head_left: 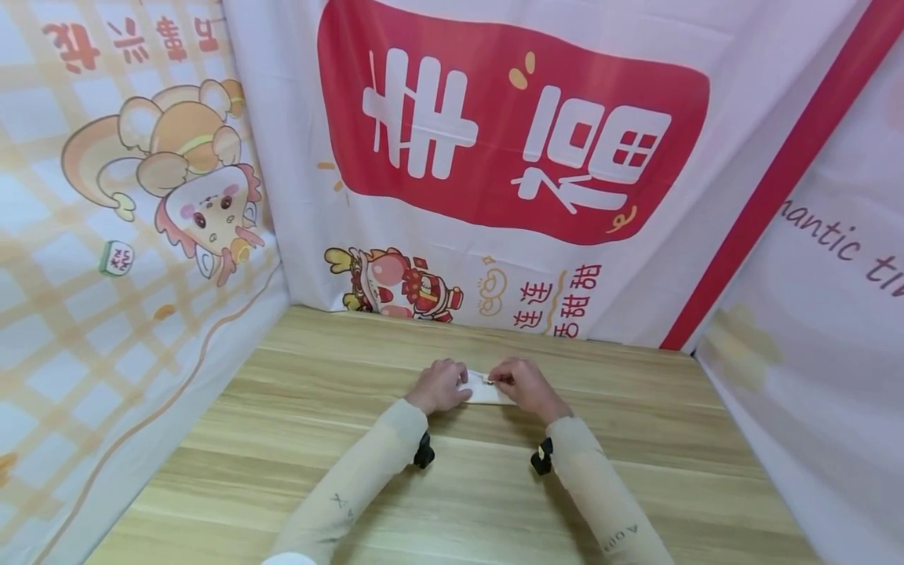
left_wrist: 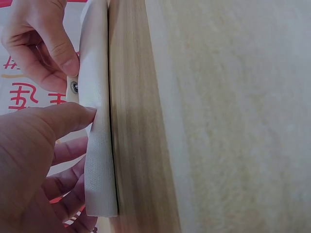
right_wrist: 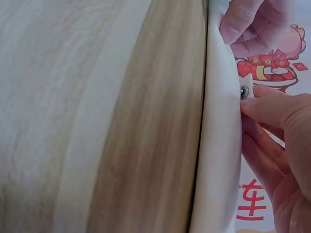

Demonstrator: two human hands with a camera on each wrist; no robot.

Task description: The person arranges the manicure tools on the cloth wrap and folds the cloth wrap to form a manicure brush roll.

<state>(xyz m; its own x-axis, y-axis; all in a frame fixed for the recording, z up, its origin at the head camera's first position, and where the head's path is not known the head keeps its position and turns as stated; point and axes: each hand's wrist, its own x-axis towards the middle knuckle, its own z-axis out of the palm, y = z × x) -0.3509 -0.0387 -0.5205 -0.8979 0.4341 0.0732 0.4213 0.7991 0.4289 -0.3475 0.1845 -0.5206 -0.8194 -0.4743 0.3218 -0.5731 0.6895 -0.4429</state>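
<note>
A white cloth pouch (head_left: 482, 395) lies flat on the wooden table, between both hands. My left hand (head_left: 441, 386) holds its left end; in the left wrist view the thumb presses the top and the other fingers reach along the far side. At the pouch's far edge, a small pale tab (left_wrist: 72, 95) bears a round metal snap (right_wrist: 244, 91). My right hand (head_left: 526, 388) pinches this tab between thumb and fingers, close beside the snap. Whether the snap is fastened cannot be made out.
The wood-grain table (head_left: 466, 502) stretches toward me and to both sides. Behind it hangs a white cloth (head_left: 297, 157) with a red printed panel; further printed cloths hang at left (head_left: 141, 314) and right (head_left: 812, 329). Dark wrist cameras sit below both hands.
</note>
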